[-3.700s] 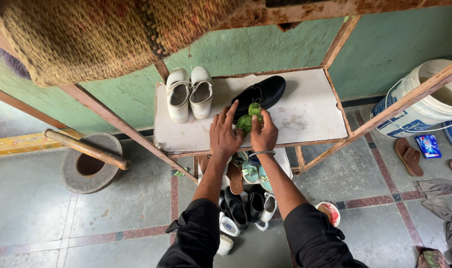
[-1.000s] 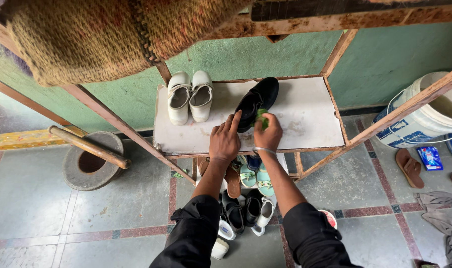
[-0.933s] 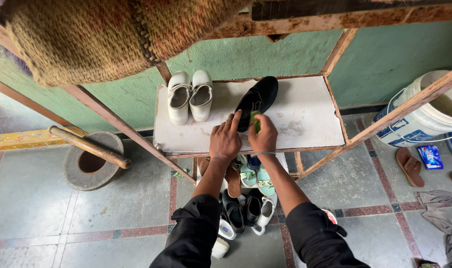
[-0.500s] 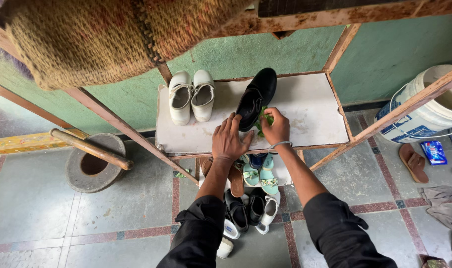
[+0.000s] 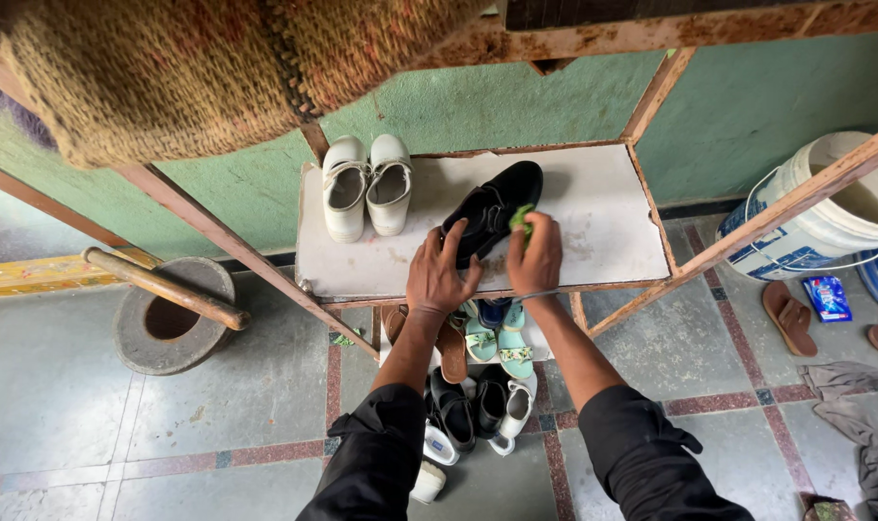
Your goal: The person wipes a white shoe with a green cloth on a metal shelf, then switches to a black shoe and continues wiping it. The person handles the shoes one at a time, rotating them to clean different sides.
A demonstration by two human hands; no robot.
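Black lace-up shoe of matt leather or leather-like material (image 5: 492, 214): lies on its sole, toe pointing away and to the right, on the white painted shelf board (image 5: 603, 222) of a rusty metal-framed rack.

Head view, hands. Left hand (image 5: 441, 274): fingers spread flat over the heel end of the shoe, pressing rather than gripping, so mostly open and steadying it. Right hand (image 5: 537, 259): curled closed around a small green scrubbing pad or cloth (image 5: 521, 218), which touches the shoe's side near the middle.

Step in hand, as judged: wiping or scrubbing the shoe's upper while it is pinned in place. A further stroke calls for steady downward pressure from the left hand and short rubs along the curved side; the shoe looks light and could slide on the smooth board.

Head view, surroundings. Pair of white slip-on shoes, smooth and rounded (image 5: 367, 183): upright at the back left of the same shelf, well apart from the black shoe. Heap of mixed footwear, including teal sandals (image 5: 497, 338): on the lower level beneath the shelf. Coarse woven brown mat, rough fibre (image 5: 207, 68): draped over the upper rail. Round grey stone mortar with a long wooden pestle (image 5: 169, 309): on the tiled floor at left. White plastic bucket (image 5: 825, 222): at right, by the green wall.
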